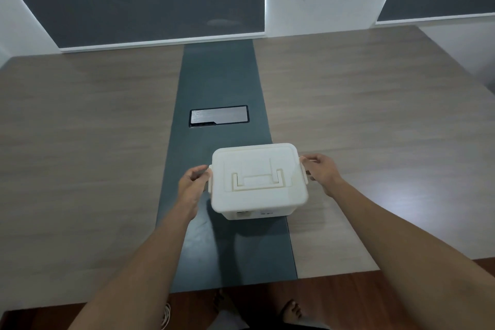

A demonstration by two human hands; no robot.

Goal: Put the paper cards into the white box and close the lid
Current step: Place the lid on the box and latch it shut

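A white plastic box (257,182) stands on the dark strip in the middle of the table, with its lid on and a flat carry handle folded down on top. My left hand (193,182) is at the box's left side, fingers on the left latch. At the right side, my right hand (321,170) has its fingers on the right latch. No paper cards are in sight; the box's inside is hidden by the lid.
The wooden table (375,120) has a dark centre strip with a metal cable hatch (219,116) behind the box. Its near edge runs just below my forearms. A wall with dark panels rises behind the table.
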